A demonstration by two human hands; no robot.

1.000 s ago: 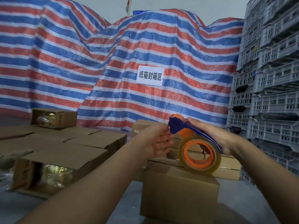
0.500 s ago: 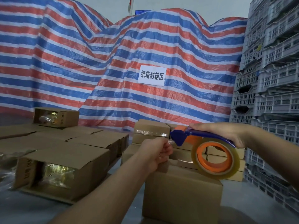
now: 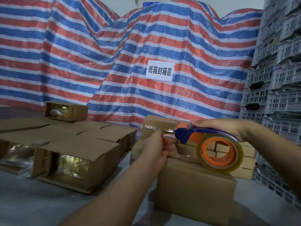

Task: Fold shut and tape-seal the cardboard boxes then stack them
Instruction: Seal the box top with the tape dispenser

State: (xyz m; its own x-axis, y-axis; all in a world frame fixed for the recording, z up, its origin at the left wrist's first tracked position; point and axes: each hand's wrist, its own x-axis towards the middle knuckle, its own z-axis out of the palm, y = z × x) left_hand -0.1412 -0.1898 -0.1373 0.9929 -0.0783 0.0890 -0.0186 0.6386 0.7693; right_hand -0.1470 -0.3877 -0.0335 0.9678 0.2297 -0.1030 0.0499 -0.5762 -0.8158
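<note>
Hands both clamped | right hand (image 3: 216,128) gripping blue-and-orange tape dispenser with clear roll (image 3: 210,144), now lowered from 1.0 s ago | left hand (image 3: 158,148) pinching tape end, judged | closed brown cardboard box (image 3: 193,191) near, beneath | sealing about to start.

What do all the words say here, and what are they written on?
"纸箱封箱区": black characters on the white paper sign stuck to the striped tarp.
Dark print on the side flap of the open box near the left: blurred, unreadable.
Print on the far open box: too small to read.
</note>
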